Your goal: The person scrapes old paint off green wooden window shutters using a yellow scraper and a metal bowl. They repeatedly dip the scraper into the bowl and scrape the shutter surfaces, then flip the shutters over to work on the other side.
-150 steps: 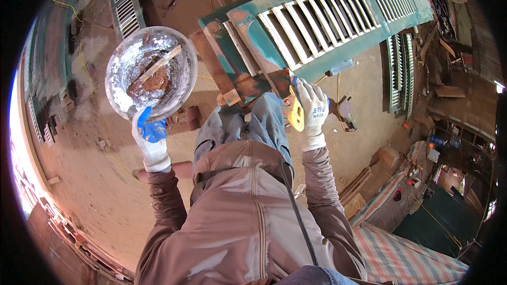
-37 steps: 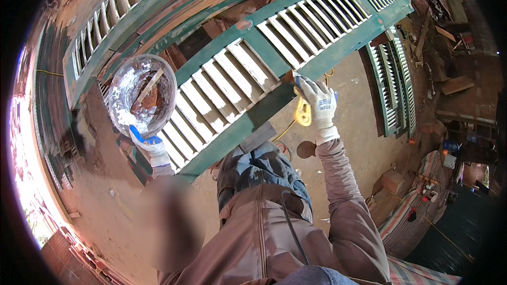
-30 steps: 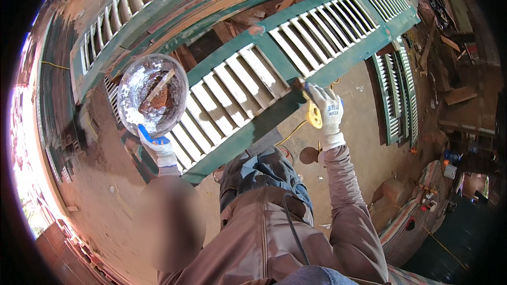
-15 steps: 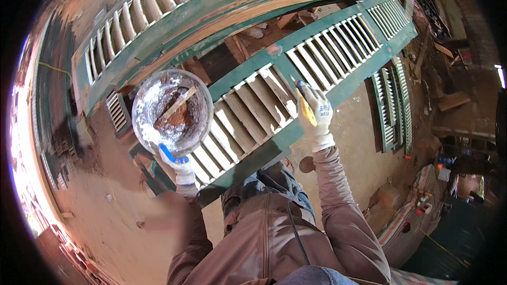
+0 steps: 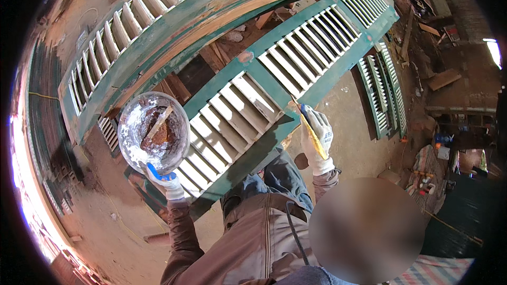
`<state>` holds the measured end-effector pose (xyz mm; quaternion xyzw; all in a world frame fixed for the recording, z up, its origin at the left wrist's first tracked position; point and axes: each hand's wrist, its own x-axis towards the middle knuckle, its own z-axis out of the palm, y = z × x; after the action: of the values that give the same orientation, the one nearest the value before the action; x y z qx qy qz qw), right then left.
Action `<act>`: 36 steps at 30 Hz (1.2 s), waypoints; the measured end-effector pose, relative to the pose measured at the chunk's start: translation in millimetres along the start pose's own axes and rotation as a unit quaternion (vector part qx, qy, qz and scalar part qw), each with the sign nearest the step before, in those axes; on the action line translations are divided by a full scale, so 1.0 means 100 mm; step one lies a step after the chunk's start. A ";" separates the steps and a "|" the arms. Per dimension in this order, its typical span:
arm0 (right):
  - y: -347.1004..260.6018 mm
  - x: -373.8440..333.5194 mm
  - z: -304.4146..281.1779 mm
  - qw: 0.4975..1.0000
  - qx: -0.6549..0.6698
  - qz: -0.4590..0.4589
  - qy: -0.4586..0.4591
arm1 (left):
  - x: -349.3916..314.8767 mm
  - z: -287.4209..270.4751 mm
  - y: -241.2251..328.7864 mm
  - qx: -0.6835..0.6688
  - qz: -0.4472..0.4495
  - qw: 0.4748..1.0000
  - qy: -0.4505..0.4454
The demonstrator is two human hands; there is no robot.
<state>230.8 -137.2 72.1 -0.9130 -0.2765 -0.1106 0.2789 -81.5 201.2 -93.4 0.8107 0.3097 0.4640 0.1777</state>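
Note:
My left hand [image 5: 165, 180], in a white glove with blue coating, grips the near rim of a round metal bowl [image 5: 181, 136]. Inside the bowl are a reddish-brown paste [image 5: 160, 136] and a flat wooden stick [image 5: 160, 121]. A green louvered shutter [image 5: 270, 91] with pale slats lies diagonally in front of me. My gloved right hand [image 5: 318, 132] is closed on a thin tool [image 5: 294, 99], its tip at the crosspiece between two slatted panels. The fingers hide most of the tool, so its exact kind is unclear. A blurred patch covers my right forearm.
Beyond lies another green louvered shutter [image 5: 158, 37], roughly parallel. Smaller shutters [image 5: 381, 95] are at the right, near loose wood pieces [image 5: 443, 79]. Dark green boards [image 5: 47, 111] stand along the left. A striped sheet [image 5: 433, 272] lies at lower right.
My right hand has brought the tool tip nearer, from the slats to the frame's near side. The bowl in my left hand sits slightly lower and further left as the view shifts.

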 end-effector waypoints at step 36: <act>4.71 2.71 -0.50 0.975 -0.184 -0.125 0.004 | 0.03 1.85 2.26 -0.270 -0.219 0.922 0.170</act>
<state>718.1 -371.4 -1.3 -0.9064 -0.3621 -0.1977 0.0911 155.0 35.2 -55.0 0.5528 0.3677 0.6106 0.4318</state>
